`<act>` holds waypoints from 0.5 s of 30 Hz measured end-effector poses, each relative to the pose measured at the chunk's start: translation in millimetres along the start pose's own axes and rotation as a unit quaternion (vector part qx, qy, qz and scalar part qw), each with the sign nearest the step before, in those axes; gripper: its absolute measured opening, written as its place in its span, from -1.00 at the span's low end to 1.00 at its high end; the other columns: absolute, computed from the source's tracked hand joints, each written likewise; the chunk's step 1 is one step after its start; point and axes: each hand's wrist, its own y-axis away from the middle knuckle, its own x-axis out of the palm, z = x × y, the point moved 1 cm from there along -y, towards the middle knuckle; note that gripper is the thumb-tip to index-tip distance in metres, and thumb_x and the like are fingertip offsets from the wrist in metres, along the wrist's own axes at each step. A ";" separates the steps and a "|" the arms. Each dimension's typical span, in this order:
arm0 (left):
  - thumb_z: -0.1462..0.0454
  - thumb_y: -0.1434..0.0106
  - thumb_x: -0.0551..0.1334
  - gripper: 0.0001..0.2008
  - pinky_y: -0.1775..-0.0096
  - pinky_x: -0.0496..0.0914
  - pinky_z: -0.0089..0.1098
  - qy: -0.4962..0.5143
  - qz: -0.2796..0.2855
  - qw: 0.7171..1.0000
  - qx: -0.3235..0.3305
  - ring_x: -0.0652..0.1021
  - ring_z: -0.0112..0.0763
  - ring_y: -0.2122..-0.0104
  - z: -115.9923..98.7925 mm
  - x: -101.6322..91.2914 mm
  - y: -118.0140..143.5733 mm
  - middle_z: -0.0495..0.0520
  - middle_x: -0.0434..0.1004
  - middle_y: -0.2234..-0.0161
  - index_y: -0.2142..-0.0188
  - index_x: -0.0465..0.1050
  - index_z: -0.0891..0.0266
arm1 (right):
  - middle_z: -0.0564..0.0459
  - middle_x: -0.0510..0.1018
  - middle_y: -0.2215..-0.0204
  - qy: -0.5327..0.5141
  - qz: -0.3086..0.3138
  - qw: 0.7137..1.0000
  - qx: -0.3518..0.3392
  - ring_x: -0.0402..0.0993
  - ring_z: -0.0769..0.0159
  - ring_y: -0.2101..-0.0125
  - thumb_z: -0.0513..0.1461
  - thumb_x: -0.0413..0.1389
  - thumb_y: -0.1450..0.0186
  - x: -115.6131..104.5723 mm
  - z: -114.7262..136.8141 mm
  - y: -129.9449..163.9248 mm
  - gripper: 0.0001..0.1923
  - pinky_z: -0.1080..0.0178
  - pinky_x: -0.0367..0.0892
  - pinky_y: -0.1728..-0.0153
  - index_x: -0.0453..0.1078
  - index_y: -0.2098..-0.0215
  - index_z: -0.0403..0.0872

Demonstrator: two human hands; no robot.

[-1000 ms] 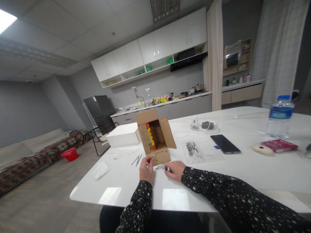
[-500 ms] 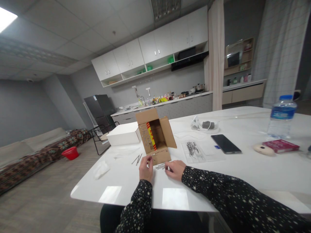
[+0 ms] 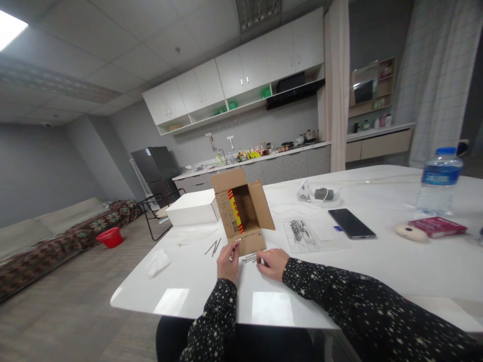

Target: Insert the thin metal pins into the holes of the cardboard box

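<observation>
Half-closed left hand before open brown cardboard box, curled right hand at thin grey metal nails, holds unclear: apparently fingertip handling, next needing precision.

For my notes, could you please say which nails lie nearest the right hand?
The nails between the left hand and right hand; the others lie farther away.

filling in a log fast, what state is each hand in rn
Left hand: curled by the cardboard box; any hold cannot be told.
Right hand: curled by the nails; any hold cannot be told.
</observation>
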 end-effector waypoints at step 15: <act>0.22 -0.26 0.09 -0.76 0.27 0.45 -0.37 -0.022 0.090 0.996 -0.009 0.53 -0.42 0.34 13.1 10.1 4.3 0.08 0.56 0.22 0.15 0.47 0.15 | 0.13 0.57 0.44 0.003 0.002 1.000 -0.002 0.45 0.32 0.38 -0.14 -0.01 -0.25 -2.7 1.7 1.5 -0.80 0.33 0.07 0.41 0.41 0.25 0.01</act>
